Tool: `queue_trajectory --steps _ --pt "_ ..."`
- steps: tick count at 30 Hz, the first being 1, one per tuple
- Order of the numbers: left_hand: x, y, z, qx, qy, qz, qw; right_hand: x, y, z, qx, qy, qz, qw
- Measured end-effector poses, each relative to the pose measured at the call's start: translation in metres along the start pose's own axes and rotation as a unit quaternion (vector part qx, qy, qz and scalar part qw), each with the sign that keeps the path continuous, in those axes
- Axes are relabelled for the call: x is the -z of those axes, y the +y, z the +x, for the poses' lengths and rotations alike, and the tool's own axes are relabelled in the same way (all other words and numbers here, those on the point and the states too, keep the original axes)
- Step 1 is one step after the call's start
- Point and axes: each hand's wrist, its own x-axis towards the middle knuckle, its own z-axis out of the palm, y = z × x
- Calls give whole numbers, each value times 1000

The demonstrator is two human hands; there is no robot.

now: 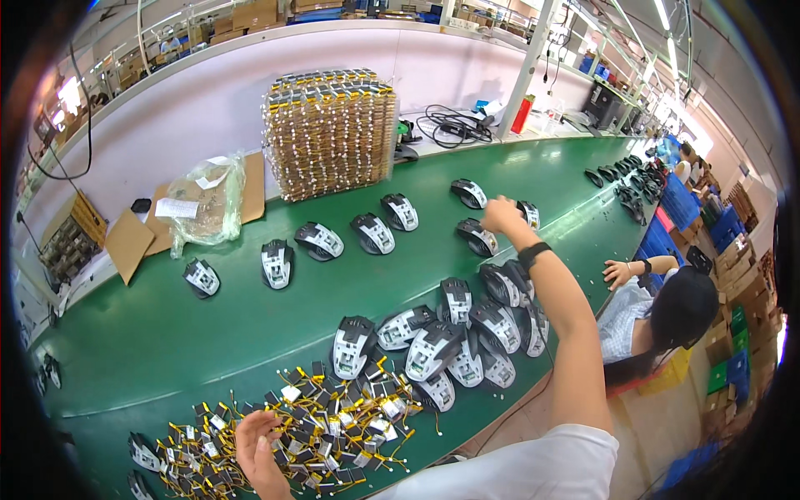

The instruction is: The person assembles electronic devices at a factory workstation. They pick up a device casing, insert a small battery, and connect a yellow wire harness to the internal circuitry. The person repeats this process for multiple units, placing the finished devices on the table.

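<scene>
My right hand [505, 215] reaches far over the green bench, its fingers curled together. What they hold, if anything, is hidden. Just below it lies an opened computer mouse [477, 238], and another mouse [528, 214] is partly behind the wrist. My left hand [258, 450] hovers at the near edge of a heap of small battery packs [333, 429] with yellow tape and thin leads. Its fingers are bent, the thumb stands apart, and nothing shows between them. A cluster of grey-and-black mouse shells [435, 350] lies between my two arms.
A row of mice [320, 241] runs along the green bench [167, 350]. Behind stands a tall stack of battery trays [329, 137], beside a plastic bag [208, 200] and cardboard [129, 246]. A co-worker [658, 308] sits at right, with dark mouse parts [631, 202] farther along.
</scene>
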Motion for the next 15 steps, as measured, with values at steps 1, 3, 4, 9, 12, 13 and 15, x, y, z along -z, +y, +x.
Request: queue_trajectory --steps 1,3,4,9,12,13,15 --pt "2 -2 3 -4 0 -5 1000 0 -10 19 54 -4 53 997" --pt "1 1 8 -14 -7 -5 1000 14 -63 46 126 -32 165 978" --pt "-3 4 8 -17 -13 -1 1000 16 -91 56 144 -51 190 970" --pt "4 12 0 -39 -61 -7 997 8 -182 56 150 -158 229 949" --pt "14 0 -6 -15 -68 1 998 10 -227 28 147 -143 191 960" --pt "7 2 -6 0 -61 11 998 8 -239 14 133 -129 195 963" --pt "-3 1 -5 -5 -77 20 997 4 -245 -2 203 -150 178 951"
